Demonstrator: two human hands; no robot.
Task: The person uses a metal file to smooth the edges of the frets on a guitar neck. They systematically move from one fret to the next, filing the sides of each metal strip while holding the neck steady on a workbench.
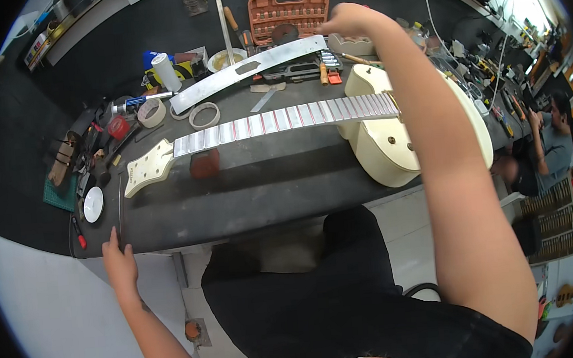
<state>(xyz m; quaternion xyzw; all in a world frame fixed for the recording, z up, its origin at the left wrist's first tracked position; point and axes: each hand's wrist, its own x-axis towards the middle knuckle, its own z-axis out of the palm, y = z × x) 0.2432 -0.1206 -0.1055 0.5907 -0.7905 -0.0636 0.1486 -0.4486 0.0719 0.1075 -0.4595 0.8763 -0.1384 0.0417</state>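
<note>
Guitar (375, 146), cream-coloured, lies across the dark bench (268, 207), its headstock towards the person's left and its body at the right, partly behind the right forearm. The left hand (122, 260) is at the bench's near edge, forefinger extended and thumb held apart from it; a thin rod (120, 200) runs down close to the fingertips, but I cannot tell whether they touch it. The right hand (353, 20) is stretched beyond the guitar, just beside the right end of a long silvery strip (270, 57). It looks partly curled, and whether it pinches anything I cannot tell. Near it, an orange case (266, 1) stands upright, showing rows of small pieces. A pale bowl (212, 64) holds something yellowish, and a white bowl (93, 205) sits tilted near the left hand.
</note>
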